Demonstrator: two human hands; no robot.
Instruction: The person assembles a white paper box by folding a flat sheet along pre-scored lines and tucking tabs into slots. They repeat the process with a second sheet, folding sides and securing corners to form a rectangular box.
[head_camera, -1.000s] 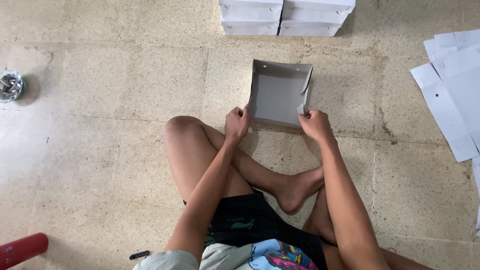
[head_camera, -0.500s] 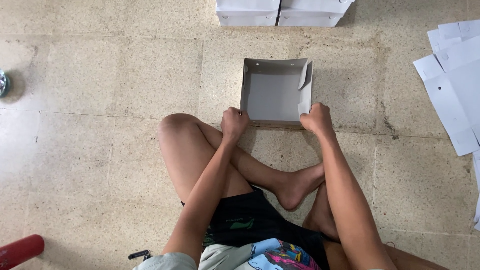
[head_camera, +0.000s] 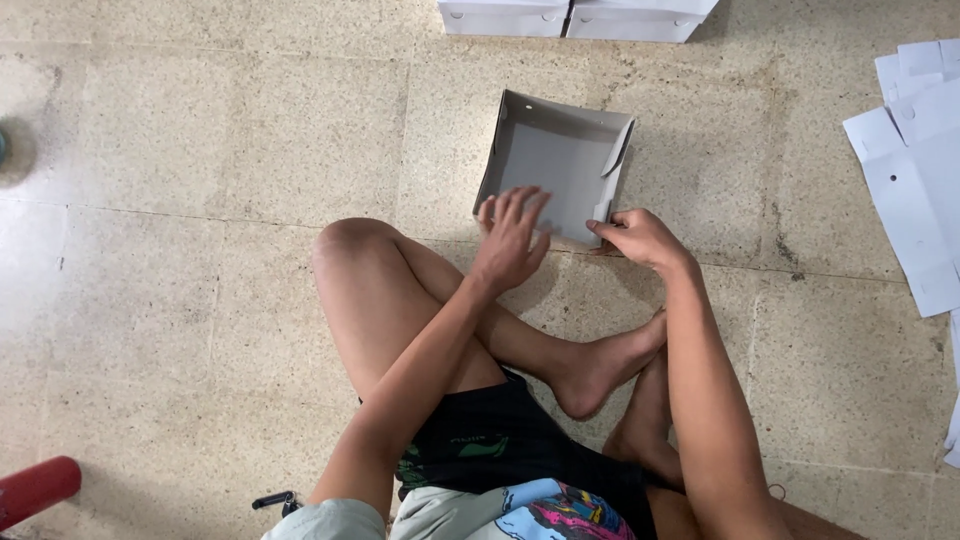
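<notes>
A person sits cross-legged on a speckled tile floor (head_camera: 200, 180), looking down at a half-folded grey cardboard box (head_camera: 556, 160) that lies open side up on the floor just ahead of the crossed legs. The box sits slightly turned, its far walls standing up, its right wall leaning inward as a loose flap, and its near edge closest to the hands.

The left hand (head_camera: 512, 240) hovers over the near left corner of the box with the fingers spread and loose; it grips nothing, and whether the fingertips brush the cardboard cannot be told. The right hand (head_camera: 640, 238) rests at the near right corner, its fingers curled and pinching the low edge of the box where the right flap meets the base. So the box lies directly in front of both hands, between them and a little beyond, with the right hand touching it and the left hand above it.

Farther off, two closed white boxes (head_camera: 575, 15) stand side by side at the top edge of the view, well apart from the grey one. A loose heap of flat white cardboard sheets (head_camera: 915, 160) lies on the floor to the person's right. A red object (head_camera: 35, 490) shows at the lower left corner, partly cut off.
</notes>
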